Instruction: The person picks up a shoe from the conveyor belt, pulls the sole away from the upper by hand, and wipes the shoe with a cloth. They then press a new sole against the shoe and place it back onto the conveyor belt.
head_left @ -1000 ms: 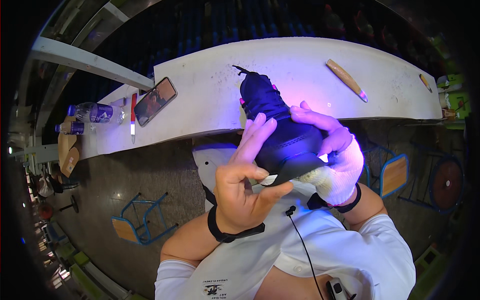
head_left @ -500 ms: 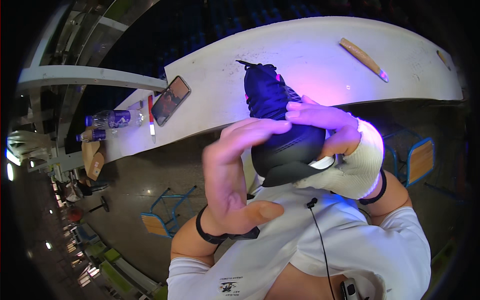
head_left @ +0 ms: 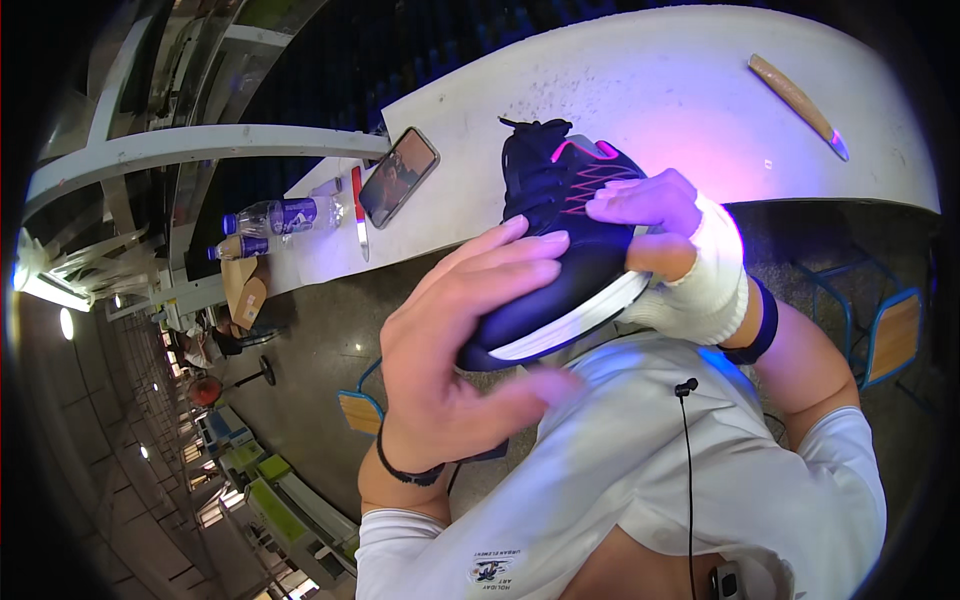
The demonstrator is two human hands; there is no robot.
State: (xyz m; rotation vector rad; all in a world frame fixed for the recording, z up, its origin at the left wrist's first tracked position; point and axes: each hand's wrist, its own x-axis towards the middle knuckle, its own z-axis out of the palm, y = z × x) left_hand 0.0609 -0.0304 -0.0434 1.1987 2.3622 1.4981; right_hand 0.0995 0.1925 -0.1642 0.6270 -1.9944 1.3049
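A black sneaker (head_left: 575, 265) with pink lacing along its side and a white midsole is held over the near table edge, its toe toward me. My right hand (head_left: 665, 225), in a white glove that leaves the fingers bare, grips it from the right, with fingers on the upper and thumb by the sole edge. Across the toe lie the spread fingers of my bare left hand (head_left: 470, 320). Its blurred thumb stands apart, below the toe. The sneaker's underside is hidden.
On the white table (head_left: 690, 60) lie a wooden-handled knife (head_left: 795, 100) at far right, a phone (head_left: 400, 178) and a red-handled knife (head_left: 360, 215) at left. Two plastic bottles (head_left: 285, 217) lie near a cardboard piece (head_left: 243, 290). Blue-framed stools (head_left: 890, 335) stand beyond the table edge.
The sneaker has turned and tilted, so its pink side lacing and white midsole now show. My left fingers have moved down onto the toe. The view has shifted slightly.
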